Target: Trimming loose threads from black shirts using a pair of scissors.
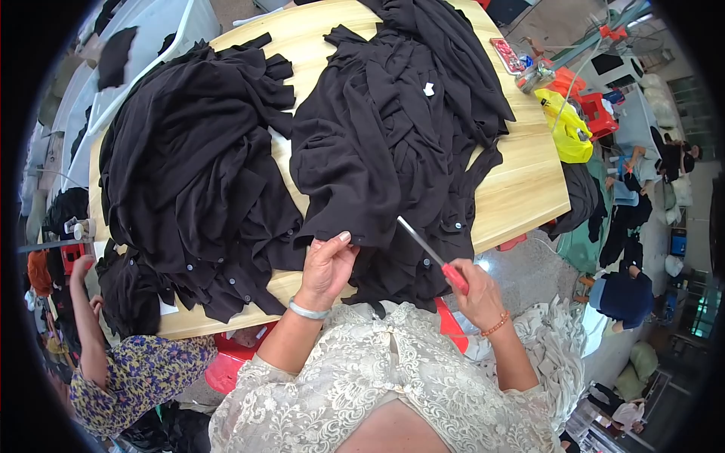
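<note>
Left forearm is angled up and rightward; left hand is held with thumb and fingers pinched together. Right forearm is slanted up and leftward; right hand is curled in a grip, back of hand exposed. Hands are held apart.

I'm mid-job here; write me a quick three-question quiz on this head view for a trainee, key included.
1. Which grip holds the red-handled tool?
2. True or false: the yellow bag is by the left edge of the table.
3. Fill in: the left grip pinches the edge of ____ cloth.

Key: 1, the right grip; 2, false, it is by the right edge; 3, black.
</note>
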Motion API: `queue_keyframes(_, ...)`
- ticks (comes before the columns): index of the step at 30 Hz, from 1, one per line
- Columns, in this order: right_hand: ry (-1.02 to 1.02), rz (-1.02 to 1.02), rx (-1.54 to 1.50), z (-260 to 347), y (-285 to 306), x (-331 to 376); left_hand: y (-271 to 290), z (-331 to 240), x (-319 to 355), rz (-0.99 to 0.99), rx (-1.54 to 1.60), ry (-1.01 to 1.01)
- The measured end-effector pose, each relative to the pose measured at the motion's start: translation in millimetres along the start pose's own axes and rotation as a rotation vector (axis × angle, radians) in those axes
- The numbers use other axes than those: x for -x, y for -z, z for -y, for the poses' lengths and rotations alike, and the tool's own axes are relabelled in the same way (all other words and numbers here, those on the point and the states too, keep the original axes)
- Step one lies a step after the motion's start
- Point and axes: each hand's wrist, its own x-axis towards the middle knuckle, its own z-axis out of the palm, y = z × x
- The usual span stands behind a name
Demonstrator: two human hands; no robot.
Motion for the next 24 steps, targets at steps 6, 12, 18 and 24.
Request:
queue_keyframes(6,0.081,0.243,0.104,26,6,16,4,14,-3,0.057,-0.130,-0.070)
queue_keyframes(12,0.034,0.325,0.155,39,12,22,3,18,-4,0.008,-0.177,-0.126)
queue_keyframes(18,0.051,0.371,0.161,34,23,12,-7,21,-5,0.003,-0.140,-0.099)
queue_keyframes(24,0.079,0.337,0.039,14,37,3,-32,25,-14,0.002,-0.095,-0.009)
